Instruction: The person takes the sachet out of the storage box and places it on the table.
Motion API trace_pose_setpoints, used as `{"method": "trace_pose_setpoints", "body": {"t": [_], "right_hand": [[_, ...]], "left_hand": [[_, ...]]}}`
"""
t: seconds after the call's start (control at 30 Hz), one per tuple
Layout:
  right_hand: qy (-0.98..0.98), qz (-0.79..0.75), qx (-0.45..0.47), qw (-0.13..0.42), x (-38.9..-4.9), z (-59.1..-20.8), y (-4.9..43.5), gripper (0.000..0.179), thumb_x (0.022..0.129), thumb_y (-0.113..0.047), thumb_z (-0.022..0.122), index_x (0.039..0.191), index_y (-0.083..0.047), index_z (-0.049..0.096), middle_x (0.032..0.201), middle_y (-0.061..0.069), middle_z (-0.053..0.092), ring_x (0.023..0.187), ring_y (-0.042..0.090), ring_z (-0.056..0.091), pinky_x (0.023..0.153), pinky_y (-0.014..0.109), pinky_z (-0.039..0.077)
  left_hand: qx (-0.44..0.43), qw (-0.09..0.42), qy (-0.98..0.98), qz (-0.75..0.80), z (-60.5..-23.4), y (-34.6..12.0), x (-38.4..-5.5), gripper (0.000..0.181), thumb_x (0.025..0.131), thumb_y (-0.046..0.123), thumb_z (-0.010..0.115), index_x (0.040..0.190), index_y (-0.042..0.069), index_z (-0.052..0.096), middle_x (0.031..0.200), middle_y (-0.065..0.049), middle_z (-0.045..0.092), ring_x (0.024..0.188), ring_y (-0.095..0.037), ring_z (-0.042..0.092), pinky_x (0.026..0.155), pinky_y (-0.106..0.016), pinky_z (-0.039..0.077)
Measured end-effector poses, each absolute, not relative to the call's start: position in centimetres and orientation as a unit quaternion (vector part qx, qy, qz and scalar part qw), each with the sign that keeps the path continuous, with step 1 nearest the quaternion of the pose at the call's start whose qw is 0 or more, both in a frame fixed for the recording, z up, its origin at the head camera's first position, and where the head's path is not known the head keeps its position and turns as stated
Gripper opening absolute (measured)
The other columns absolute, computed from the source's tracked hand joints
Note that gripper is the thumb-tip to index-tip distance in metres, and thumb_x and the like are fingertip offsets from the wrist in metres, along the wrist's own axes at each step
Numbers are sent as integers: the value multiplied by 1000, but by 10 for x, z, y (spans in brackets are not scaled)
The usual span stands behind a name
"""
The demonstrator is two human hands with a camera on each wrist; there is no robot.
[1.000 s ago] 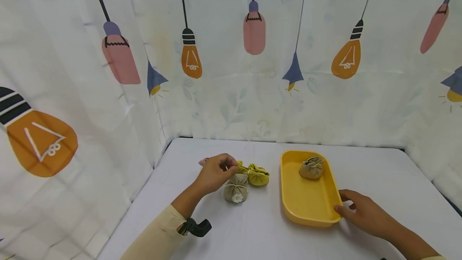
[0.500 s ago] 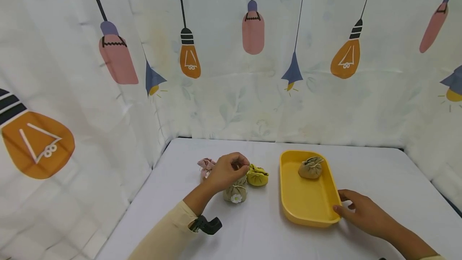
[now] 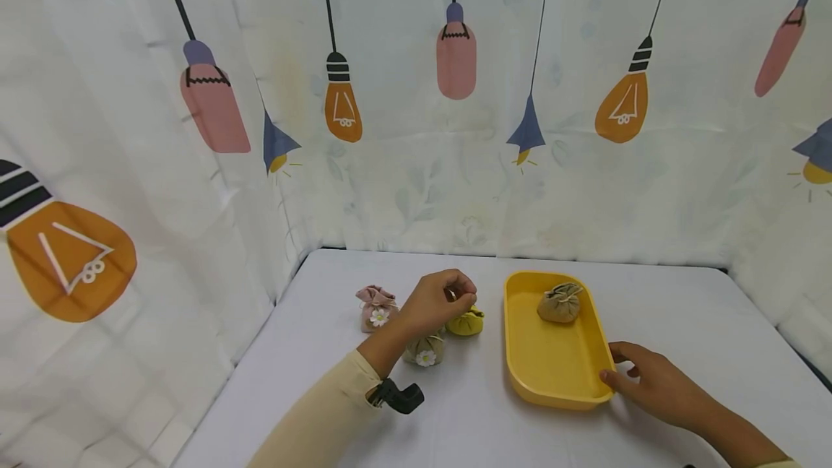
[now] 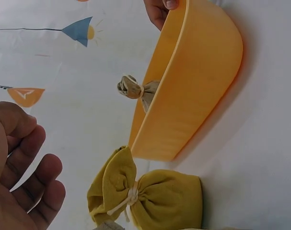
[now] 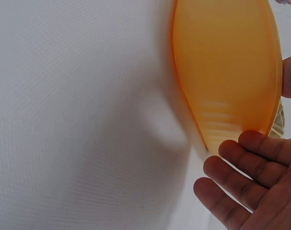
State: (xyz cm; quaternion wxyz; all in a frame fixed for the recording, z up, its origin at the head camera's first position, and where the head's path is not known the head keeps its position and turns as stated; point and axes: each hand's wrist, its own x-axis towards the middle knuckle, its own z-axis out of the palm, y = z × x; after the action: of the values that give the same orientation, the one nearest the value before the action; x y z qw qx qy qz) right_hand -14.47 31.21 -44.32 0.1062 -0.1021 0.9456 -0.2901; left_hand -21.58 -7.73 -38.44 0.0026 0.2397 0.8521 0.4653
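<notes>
My left hand (image 3: 437, 303) hovers over the cloth pouches, fingers loosely bent, with nothing visible in its grasp in the left wrist view. Just below its fingers is a yellow-green drawstring pouch (image 4: 167, 196), tied with a cream cord; the hand partly hides it in the head view. A grey-beige pouch with a white flower (image 3: 424, 351) sits under the left wrist, and a pink flowered pouch (image 3: 377, 308) stands left of it. My right hand (image 3: 656, 385) grips the right rim of a yellow plastic tray (image 3: 552, 378), thumb over the edge. A brown-beige pouch (image 3: 560, 302) lies inside the tray's far end.
A white cloth covers the table (image 3: 481, 425). White printed curtains with hanging lamp and bulb pictures (image 3: 403, 186) close off the back and sides. A dark wrist strap mount (image 3: 398, 394) sticks out below the left wrist.
My left hand has moved to the right across the pouches, uncovering the pink pouch and partly covering the yellow-green one. My right hand and the tray have stayed in place.
</notes>
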Motion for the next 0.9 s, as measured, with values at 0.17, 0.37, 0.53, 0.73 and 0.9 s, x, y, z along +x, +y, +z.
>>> {"method": "trace_pose_setpoints", "body": {"t": [0.17, 0.37, 0.53, 0.73, 0.9], "right_hand": [[946, -291, -100, 106, -144, -444, 312, 70, 95, -45, 72, 138, 7, 55, 131, 20, 62, 100, 29, 65, 80, 47, 57], [945, -295, -101, 103, -143, -446, 313, 70, 95, -45, 72, 138, 6, 54, 132, 19, 62, 101, 28, 64, 80, 46, 56], [944, -296, -103, 102, -143, -447, 314, 70, 94, -45, 72, 138, 6, 55, 132, 18, 62, 101, 28, 64, 80, 46, 56], [944, -294, -103, 107, -144, -446, 314, 72, 95, -46, 72, 139, 7, 53, 132, 20, 62, 101, 28, 65, 80, 46, 57], [945, -291, -105, 105, -146, -445, 314, 71, 95, -46, 72, 138, 7, 54, 131, 20, 62, 101, 28, 65, 80, 47, 57]], "left_hand": [[259, 8, 849, 460, -384, -64, -220, 4, 98, 23, 70, 102, 21, 69, 90, 10, 66, 79, -15, 61, 69, -27, 52], [276, 19, 855, 439, -384, -49, -220, 6, 99, 24, 70, 103, 19, 69, 89, 10, 65, 77, -10, 60, 68, -25, 52], [278, 23, 871, 404, -382, -38, -221, 6, 100, 26, 69, 105, 23, 68, 92, 13, 63, 83, -6, 58, 71, -23, 52], [291, 24, 879, 376, -383, -22, -225, 11, 100, 27, 69, 109, 20, 69, 95, 15, 63, 85, -3, 58, 71, -22, 51], [311, 29, 878, 362, -386, -8, -229, 11, 100, 25, 69, 110, 21, 67, 94, 15, 62, 84, -3, 57, 70, -21, 50]]}}
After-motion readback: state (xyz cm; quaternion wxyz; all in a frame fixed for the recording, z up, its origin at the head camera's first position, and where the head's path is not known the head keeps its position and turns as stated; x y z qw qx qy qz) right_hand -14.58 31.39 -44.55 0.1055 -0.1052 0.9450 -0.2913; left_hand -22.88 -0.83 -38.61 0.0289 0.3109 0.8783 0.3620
